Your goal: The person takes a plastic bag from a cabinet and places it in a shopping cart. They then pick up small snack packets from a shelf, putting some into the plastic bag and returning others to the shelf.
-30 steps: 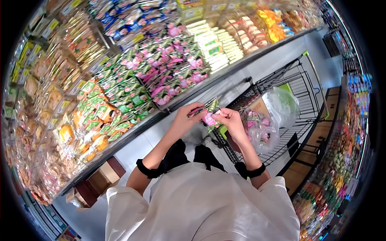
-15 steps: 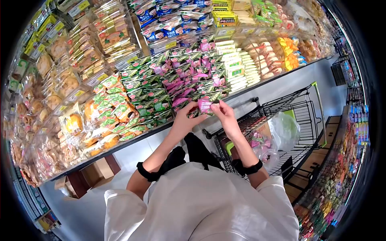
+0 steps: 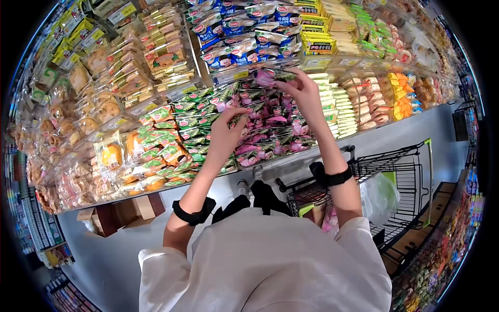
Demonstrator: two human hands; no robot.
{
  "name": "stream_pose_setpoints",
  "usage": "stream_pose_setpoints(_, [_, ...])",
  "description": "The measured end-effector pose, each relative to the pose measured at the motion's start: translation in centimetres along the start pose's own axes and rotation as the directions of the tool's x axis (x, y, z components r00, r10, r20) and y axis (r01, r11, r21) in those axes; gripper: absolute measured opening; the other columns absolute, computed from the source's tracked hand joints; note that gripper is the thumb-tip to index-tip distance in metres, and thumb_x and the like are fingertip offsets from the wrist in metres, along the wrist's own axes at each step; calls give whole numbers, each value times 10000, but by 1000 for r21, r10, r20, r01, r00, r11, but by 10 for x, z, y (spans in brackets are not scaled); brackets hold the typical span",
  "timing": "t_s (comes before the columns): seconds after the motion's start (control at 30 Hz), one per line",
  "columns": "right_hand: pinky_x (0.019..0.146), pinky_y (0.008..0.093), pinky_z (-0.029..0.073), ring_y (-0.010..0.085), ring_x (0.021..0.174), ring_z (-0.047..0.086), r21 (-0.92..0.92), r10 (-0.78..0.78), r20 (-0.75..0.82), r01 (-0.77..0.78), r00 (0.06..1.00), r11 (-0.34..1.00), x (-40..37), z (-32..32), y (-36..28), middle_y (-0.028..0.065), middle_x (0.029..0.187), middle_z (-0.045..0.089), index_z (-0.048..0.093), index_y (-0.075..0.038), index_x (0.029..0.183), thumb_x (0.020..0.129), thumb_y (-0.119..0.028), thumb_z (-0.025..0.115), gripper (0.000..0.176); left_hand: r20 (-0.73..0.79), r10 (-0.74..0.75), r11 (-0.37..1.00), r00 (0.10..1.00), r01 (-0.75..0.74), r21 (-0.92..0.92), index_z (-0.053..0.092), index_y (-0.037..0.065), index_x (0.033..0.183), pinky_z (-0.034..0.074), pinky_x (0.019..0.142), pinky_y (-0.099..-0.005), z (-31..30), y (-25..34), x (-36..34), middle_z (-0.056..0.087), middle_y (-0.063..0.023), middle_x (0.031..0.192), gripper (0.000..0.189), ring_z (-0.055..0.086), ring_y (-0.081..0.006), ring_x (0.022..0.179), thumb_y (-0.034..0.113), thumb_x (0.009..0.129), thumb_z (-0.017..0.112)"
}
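At the back edge of the pink packets, my right hand (image 3: pixel 307 96) pinches a pink and dark green snack packet (image 3: pixel 264 78) between thumb and fingers. My left hand (image 3: pixel 227 133) is over the left side of the pile of pink snack packets (image 3: pixel 275 120). Its thumb and fingers are apart, and no packet shows between them. Green snack packets (image 3: pixel 193 124) lie just left of that hand. Blue snack packets (image 3: pixel 241 49) fill the row behind the pink ones.
A black wire shopping cart (image 3: pixel 410 161) stands right of my body, with a clear plastic bag (image 3: pixel 379 195) inside. An open cardboard box (image 3: pixel 125 213) sits on the floor under the shelf. White-green packets (image 3: pixel 335 106) lie right of my right hand.
Both hands have moved forward from the shelf's front edge over the pink packets. My left hand has separated from the right, which carries the packet to the back of the pile.
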State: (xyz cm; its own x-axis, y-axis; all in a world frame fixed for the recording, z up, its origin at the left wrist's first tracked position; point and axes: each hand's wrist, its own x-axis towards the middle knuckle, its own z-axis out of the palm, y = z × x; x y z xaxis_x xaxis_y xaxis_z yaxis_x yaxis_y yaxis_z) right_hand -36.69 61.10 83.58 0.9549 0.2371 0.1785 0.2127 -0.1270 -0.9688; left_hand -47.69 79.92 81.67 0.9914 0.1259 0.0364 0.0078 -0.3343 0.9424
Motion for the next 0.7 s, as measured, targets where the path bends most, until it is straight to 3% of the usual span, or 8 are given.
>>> stream_pose_setpoints(0.03, [519,219,384,55,563,484,-32,-40,55,42,998,999,14,5,9,-1,669,592,610,-48,1020,771,-91,688,264,-39,90,993,995,-86,79,604,2,1061,427,875,-326,2,-22,12,601,-145,1118,274,573,-265,1033,103,806,592])
stream_pose_setpoints(0.17, [542,282,420,132,563,522,-118,-155,251,189,956,975,48,26,36,71,668,593,613,-76,1040,770,-117,666,279,-22,128,967,992,-120,226,577,-43,1085,406,939,-378,8,-20,39,517,-175,1238,334,510,-346,1109,65,769,581])
stream_pose_setpoints(0.27, [557,300,433,146,569,529,-172,-120,329,184,937,968,57,30,44,97,680,596,612,-61,1035,773,-111,657,271,23,88,959,996,-91,268,560,-5,1136,381,980,-353,14,-24,48,525,-116,1243,374,493,-311,1161,77,773,602])
stream_pose_setpoints(0.3, [575,319,448,181,587,568,-186,-64,332,132,941,974,58,30,46,121,693,613,608,-35,1024,772,-106,652,266,38,93,957,995,-100,274,545,-16,1145,378,984,-354,16,-30,51,503,-131,1261,394,482,-327,1163,75,766,600])
stream_pose_setpoints(0.5, [653,406,473,374,744,611,-419,-69,203,150,977,896,54,33,41,221,779,630,600,4,1003,760,-74,637,258,37,21,955,999,-31,296,522,-27,1167,386,968,-362,18,-21,49,470,-134,1286,409,467,-315,1171,62,774,591])
stream_pose_setpoints(0.6, [596,308,483,234,634,653,-499,-142,174,212,974,840,54,37,44,154,709,654,592,14,1011,789,-46,606,231,-6,96,952,995,-90,292,511,-68,1122,426,880,-386,18,-21,47,488,-166,1199,396,520,-360,1043,14,741,578])
stream_pose_setpoints(0.63, [702,445,465,394,773,599,-462,-84,169,154,982,874,53,36,38,239,789,617,598,21,972,762,-49,611,222,-11,129,938,992,-118,325,510,-66,1128,429,867,-388,17,-21,46,490,-164,1200,401,530,-359,1023,11,740,580])
stream_pose_setpoints(0.7, [706,449,463,394,771,599,-461,-93,191,173,977,871,52,36,33,237,785,617,597,24,969,762,-46,606,218,-11,121,939,993,-111,326,508,-68,1129,430,854,-390,16,-20,46,490,-163,1201,403,538,-358,995,11,740,580])
